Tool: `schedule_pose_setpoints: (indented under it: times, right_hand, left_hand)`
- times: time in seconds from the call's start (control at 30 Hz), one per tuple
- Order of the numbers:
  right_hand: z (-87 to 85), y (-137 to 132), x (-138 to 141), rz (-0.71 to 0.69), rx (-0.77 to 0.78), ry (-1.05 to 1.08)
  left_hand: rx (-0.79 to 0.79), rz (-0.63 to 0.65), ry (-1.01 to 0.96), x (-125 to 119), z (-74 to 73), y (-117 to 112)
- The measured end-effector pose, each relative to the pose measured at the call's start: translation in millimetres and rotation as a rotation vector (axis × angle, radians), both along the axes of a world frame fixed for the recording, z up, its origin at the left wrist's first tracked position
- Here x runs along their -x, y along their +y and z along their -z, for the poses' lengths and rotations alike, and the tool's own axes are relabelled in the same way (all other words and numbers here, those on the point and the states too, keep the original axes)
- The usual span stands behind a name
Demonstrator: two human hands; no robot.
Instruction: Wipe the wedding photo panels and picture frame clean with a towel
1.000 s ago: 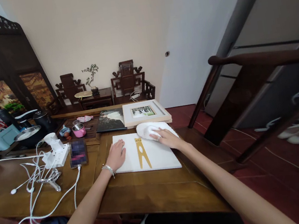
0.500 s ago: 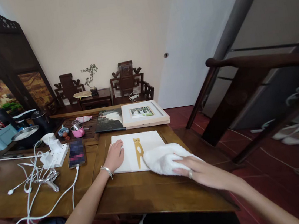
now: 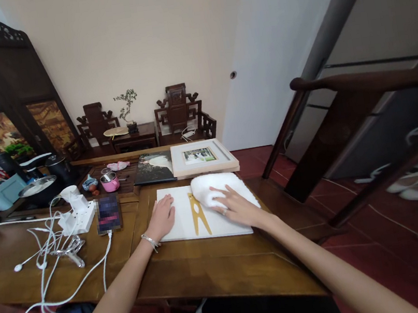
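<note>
White board [image 3: 180, 226] | left hand [image 3: 163, 215] palm-down on it, fingers extended | right hand [image 3: 238, 208] palm-down, fingers gripping bunched cloth [image 3: 212, 182]

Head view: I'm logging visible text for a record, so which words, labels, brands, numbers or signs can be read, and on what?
None can be read.
Phone: screen pixelated, unreadable.
Blue bin: any print on its contents is too small and blurred.
White board: no lettering shows, only a yellow figure.
</note>
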State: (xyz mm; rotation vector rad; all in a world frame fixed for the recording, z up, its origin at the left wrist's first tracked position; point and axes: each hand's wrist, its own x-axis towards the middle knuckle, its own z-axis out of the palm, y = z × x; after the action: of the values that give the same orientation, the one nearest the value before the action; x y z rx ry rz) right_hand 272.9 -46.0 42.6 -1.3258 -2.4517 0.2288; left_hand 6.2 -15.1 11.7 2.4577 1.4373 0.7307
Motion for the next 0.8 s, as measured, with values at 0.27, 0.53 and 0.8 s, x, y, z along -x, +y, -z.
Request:
schedule_pose_setpoints:
  times: [0.27,0.53,0.8]
  right_hand:
    - [-27.0,-114.9,-12.3,-0.047,0.196,-0.001]
    - [-7.8,-34.8,-12.4,0.082,0.196,0.003]
    - [-11.4,35.7,-10.1,0.17,0.191,0.103]
  left_hand:
    - [0.033,0.012,0.092,-0.1,-2.3,-3.3]
    - [0.049,0.031,0.132,1.0,-4.3,-1.4]
    - [0.035,0.022,0.098,2.1,-1.4,0.1]
